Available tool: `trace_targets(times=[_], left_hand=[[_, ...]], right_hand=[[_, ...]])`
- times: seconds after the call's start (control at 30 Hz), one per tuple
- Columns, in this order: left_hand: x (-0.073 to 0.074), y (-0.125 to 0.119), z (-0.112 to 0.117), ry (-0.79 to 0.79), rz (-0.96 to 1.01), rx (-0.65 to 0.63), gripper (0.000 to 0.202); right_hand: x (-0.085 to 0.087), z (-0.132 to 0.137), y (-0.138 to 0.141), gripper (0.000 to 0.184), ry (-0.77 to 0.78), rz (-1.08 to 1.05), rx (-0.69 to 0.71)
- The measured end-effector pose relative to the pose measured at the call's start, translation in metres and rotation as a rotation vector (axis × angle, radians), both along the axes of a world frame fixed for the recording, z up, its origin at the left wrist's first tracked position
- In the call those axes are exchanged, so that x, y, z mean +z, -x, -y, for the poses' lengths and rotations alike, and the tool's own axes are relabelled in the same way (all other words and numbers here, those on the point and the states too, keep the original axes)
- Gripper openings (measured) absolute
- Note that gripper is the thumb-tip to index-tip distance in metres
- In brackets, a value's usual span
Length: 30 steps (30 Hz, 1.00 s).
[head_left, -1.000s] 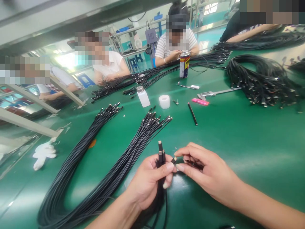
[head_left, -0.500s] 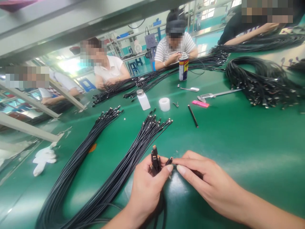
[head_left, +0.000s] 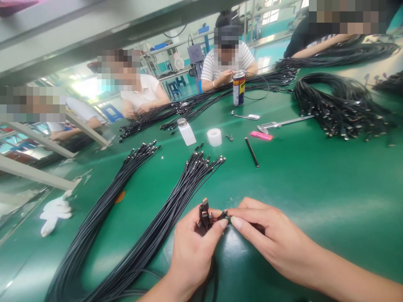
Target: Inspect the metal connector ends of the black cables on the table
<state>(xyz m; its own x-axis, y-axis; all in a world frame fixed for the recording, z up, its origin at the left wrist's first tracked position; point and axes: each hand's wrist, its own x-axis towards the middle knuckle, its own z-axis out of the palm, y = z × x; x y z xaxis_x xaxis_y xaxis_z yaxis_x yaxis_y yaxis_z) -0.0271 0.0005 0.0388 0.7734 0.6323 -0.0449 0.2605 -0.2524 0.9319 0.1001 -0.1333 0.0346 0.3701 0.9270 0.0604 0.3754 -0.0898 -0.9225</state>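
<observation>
The green-topped workbench (head_left: 315,188) carries long bundles of black cables (head_left: 151,201), a spray can (head_left: 238,89), a white dispenser bottle (head_left: 187,133), a roll of white tape (head_left: 214,137), a steel caliper (head_left: 277,124), a pink marker (head_left: 261,135), a black pen (head_left: 252,152) and a white cotton glove (head_left: 54,214).

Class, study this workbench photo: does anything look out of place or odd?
A crumpled white cloth glove lies near the left edge of the green bench, beside the black cable bundle; it looks dropped, not set down.

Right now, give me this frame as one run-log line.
left hand: holds black cable connectors | right hand: pinching one | beside: black cable bundle | surface: green bench mat
</observation>
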Motion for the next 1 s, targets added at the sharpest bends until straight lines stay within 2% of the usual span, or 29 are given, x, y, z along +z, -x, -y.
trace_targets(times=[1.0], left_hand=[[-0.0012,0.0006,0.0036,-0.049,-0.011,0.07,0.011]], right_hand=[[0.001,-0.0001,0.0027,0.034,0.002,0.069,-0.004]])
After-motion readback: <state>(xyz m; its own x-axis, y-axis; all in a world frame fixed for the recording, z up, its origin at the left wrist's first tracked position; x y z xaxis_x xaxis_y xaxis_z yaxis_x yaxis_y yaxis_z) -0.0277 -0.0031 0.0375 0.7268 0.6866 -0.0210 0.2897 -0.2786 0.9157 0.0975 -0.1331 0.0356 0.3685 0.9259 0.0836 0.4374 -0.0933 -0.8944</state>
